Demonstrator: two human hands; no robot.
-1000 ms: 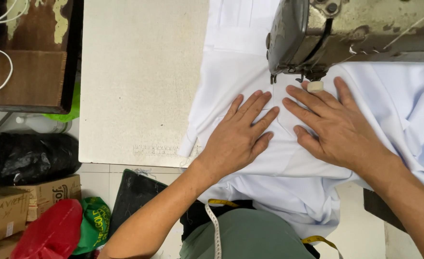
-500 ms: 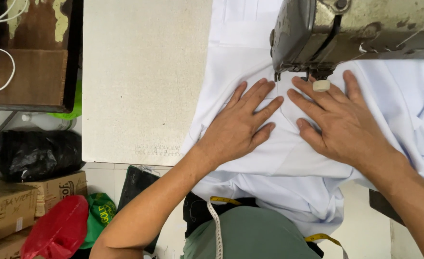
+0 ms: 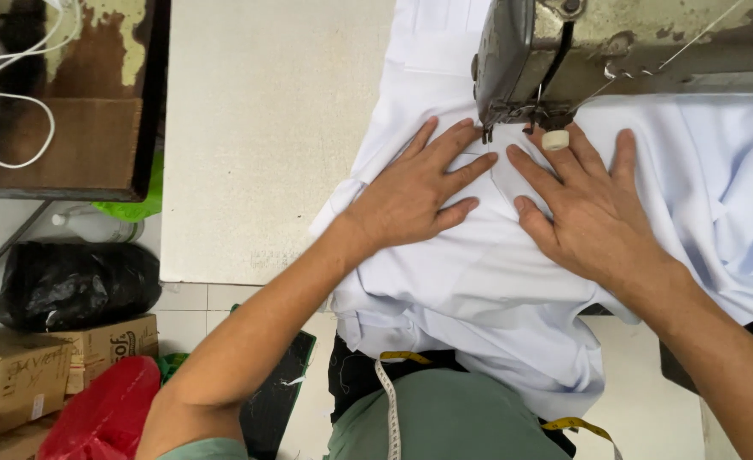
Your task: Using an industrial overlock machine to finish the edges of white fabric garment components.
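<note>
A white garment (image 3: 496, 290) lies spread on the pale sewing table (image 3: 265, 128) and hangs over its near edge. My left hand (image 3: 419, 192) presses flat on the cloth with fingers apart, fingertips close to the needle. My right hand (image 3: 594, 209) lies flat on the cloth to the right, fingers spread, a white thimble-like cap (image 3: 555, 140) on one fingertip. The grey, worn sewing machine head (image 3: 615, 51) stands just beyond both hands, its presser foot (image 3: 513, 119) down on the fabric between my fingertips.
A measuring tape (image 3: 389, 400) hangs over my green top. On the floor at left are a black bag (image 3: 74, 285), cardboard boxes (image 3: 44, 366), a red bag (image 3: 103, 413). A rusty dark table (image 3: 61, 102) with white cable sits at the upper left.
Both hands have stayed flat on the white cloth and crept slightly toward the needle. The view has shifted a little.
</note>
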